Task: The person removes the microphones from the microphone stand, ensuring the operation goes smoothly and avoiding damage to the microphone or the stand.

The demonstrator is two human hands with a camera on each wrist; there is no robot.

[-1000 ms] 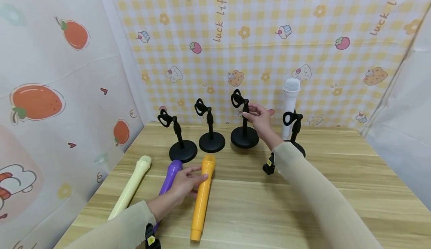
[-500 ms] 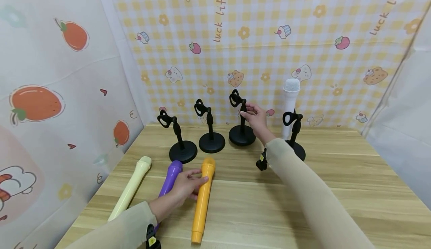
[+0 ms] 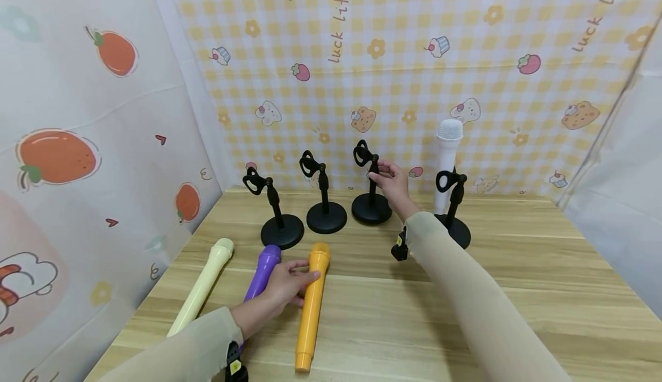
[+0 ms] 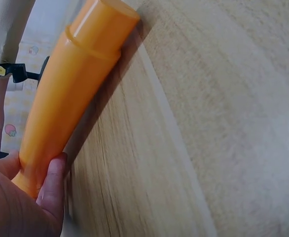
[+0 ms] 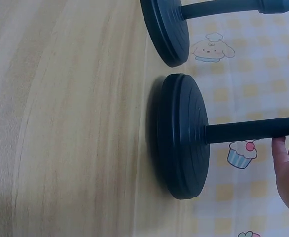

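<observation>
My left hand (image 3: 281, 287) pinches an orange toy microphone (image 3: 309, 319) near its head, thumb on one side and fingers on the other. In the left wrist view, the orange handle's bottom end points up and casts a shadow on the wood; whether it touches is unclear. My right hand (image 3: 394, 184) grips the upper post of a black desktop microphone stand (image 3: 371, 209), whose clip tilts up to the left. Its round base (image 5: 184, 140) stands at or very near the tabletop. Beside my left hand lies a purple microphone (image 3: 261, 273), partly hidden by the forearm.
A pale yellow microphone (image 3: 204, 284) lies at the left. Two more black stands (image 3: 281, 231) (image 3: 326, 217) are upright left of the held one. Another stand (image 3: 455, 230) is at right, with a white microphone (image 3: 447, 158) standing upright behind it. Patterned cloth (image 3: 377, 83) hangs behind the table.
My right hand has shifted the stand slightly left, mostly in the first half second. The orange microphone has slid a little toward me in my left hand's hold.
</observation>
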